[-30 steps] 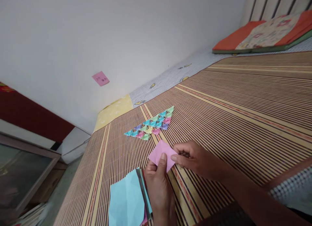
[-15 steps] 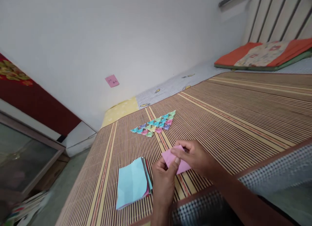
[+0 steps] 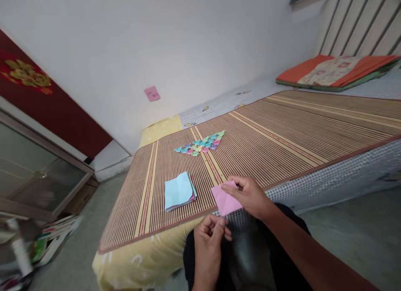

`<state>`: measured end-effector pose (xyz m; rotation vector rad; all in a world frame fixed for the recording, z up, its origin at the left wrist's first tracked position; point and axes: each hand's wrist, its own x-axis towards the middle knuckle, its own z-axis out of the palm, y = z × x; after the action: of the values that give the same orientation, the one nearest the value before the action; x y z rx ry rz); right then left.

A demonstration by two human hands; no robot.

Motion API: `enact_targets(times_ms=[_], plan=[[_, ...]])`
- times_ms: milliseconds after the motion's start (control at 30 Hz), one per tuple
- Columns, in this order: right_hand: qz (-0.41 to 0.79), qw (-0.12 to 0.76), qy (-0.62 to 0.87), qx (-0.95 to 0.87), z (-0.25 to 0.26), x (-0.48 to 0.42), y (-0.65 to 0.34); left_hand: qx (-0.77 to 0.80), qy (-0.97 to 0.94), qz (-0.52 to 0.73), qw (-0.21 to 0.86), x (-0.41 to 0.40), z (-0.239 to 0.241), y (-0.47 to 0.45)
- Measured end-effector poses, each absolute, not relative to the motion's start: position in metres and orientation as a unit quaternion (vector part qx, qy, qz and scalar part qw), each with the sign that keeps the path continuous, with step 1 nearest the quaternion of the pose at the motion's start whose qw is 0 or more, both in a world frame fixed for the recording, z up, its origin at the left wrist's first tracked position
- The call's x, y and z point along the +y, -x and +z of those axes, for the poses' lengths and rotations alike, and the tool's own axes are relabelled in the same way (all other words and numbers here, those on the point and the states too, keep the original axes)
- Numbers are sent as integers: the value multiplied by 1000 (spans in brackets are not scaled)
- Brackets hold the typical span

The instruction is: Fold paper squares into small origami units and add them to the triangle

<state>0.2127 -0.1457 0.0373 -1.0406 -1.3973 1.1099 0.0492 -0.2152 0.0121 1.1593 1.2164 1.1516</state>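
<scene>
The left hand (image 3: 208, 238) is nearest, half curled, thumb upward; whether it pinches anything, I cannot tell. The right hand (image 3: 250, 195), slanting inward, pinches the pink paper (image 3: 227, 203) at the near edge of the mat (image 3: 282, 128). Farther lie folded papers (image 3: 205, 150).

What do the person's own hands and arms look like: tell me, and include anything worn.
The left hand and right hand are ungloved, five-fingered human hands, with no ring, watch or bracelet to be seen. The forearms are bare as far as they show: no sleeve, cable or clear marking.
</scene>
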Motion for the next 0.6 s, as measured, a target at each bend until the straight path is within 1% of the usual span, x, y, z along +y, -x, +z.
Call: enact_targets(times_ms=[167, 367, 467, 600], plan=[[464, 480, 419, -615, 46, -164, -209, 500, -460, 511, 527, -234, 11, -39], [439, 421, 394, -689, 53, -187, -187, 470, -392, 554, 564, -240, 29, -51], [431, 413, 396, -698, 54, -190, -180, 477, -372, 559, 567, -243, 31, -54], [428, 407, 406, -698, 50, -184, -177, 468, -391, 539, 581, -241, 28, -47]])
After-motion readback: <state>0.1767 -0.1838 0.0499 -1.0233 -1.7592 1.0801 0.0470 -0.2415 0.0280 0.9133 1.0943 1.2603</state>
